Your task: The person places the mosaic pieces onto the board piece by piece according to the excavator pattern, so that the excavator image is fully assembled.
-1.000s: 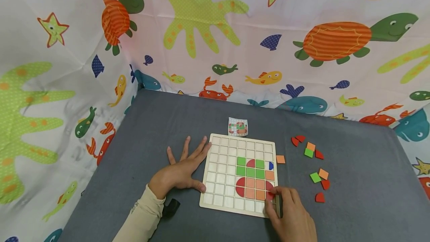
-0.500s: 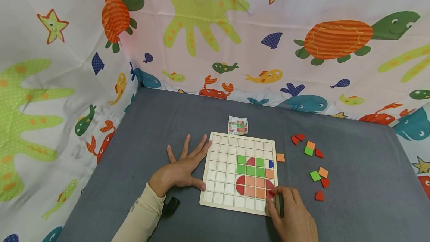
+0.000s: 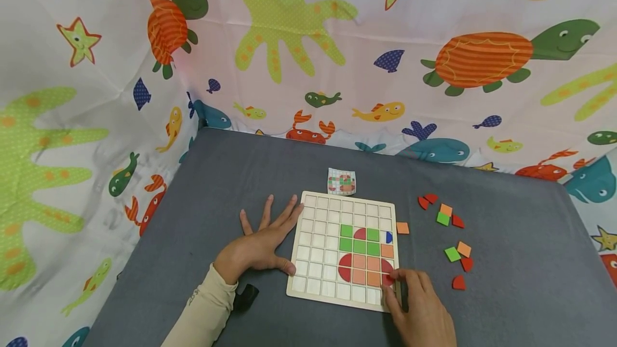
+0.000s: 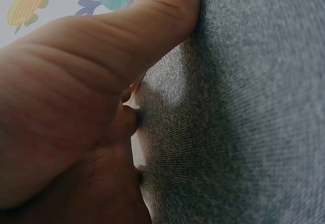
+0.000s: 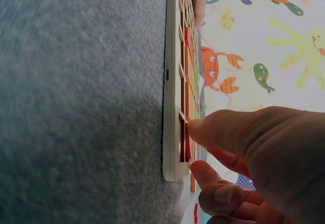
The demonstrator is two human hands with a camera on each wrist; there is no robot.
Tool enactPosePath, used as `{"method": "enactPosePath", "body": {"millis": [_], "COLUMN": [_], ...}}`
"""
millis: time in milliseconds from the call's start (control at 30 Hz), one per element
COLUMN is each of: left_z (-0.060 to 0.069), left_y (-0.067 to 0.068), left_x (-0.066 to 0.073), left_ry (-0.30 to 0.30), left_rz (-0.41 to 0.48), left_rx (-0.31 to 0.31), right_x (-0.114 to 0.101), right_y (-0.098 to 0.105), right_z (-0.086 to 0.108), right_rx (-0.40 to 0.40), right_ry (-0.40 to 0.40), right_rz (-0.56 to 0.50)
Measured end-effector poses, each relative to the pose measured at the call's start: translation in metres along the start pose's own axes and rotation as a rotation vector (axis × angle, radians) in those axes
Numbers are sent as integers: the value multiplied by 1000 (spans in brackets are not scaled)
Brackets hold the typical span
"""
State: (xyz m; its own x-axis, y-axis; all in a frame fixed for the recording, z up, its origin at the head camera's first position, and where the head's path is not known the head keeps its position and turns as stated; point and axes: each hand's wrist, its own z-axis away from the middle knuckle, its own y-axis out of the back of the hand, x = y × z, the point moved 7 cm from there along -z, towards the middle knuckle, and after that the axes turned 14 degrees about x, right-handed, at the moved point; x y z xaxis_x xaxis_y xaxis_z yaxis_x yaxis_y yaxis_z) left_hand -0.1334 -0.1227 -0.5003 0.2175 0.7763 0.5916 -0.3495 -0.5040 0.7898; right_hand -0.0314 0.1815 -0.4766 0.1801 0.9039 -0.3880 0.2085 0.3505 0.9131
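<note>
A wooden grid board (image 3: pixel 315 286) lies on the grey cloth, its right side partly filled with green, orange and red tiles and a blue-and-white one. My left hand (image 3: pixel 255 250) is spread flat, with the thumb and a fingertip touching the board's left edge; in the left wrist view that hand (image 4: pixel 76 76) rests on the cloth. At the board's lower right corner, my right hand (image 3: pixel 424 304) pinches a red quarter-circle tile (image 3: pixel 387 279) in its cell. The right wrist view shows the thumb and forefinger of this hand (image 5: pixel 254 158) at the red tile (image 5: pixel 188 145).
Behind the board lies a small pattern card (image 3: pixel 341 181). An orange square tile (image 3: pixel 402 228) sits against the board's right edge. Farther right are several loose tiles, among them a green square (image 3: pixel 452 254) and a red quarter circle (image 3: pixel 459 283). A printed curtain (image 3: pixel 299 25) stands behind.
The right thumb has shifted very slightly at the red tile. The left hand, board and loose tiles look the same.
</note>
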Motion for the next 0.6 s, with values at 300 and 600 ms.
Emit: {"method": "enactPosePath", "body": {"millis": [300, 600], "left_z": [1, 1], "left_y": [0, 2], "left_x": [-1, 3], "left_ry": [-3, 5], "left_rz": [2, -21], "left_rx": [11, 2], "right_x": [9, 28], "right_y": [6, 15], "right_z": [-7, -17], "right_rx": [26, 36], "right_ry": [5, -57], "right_rz": [-2, 5]}}
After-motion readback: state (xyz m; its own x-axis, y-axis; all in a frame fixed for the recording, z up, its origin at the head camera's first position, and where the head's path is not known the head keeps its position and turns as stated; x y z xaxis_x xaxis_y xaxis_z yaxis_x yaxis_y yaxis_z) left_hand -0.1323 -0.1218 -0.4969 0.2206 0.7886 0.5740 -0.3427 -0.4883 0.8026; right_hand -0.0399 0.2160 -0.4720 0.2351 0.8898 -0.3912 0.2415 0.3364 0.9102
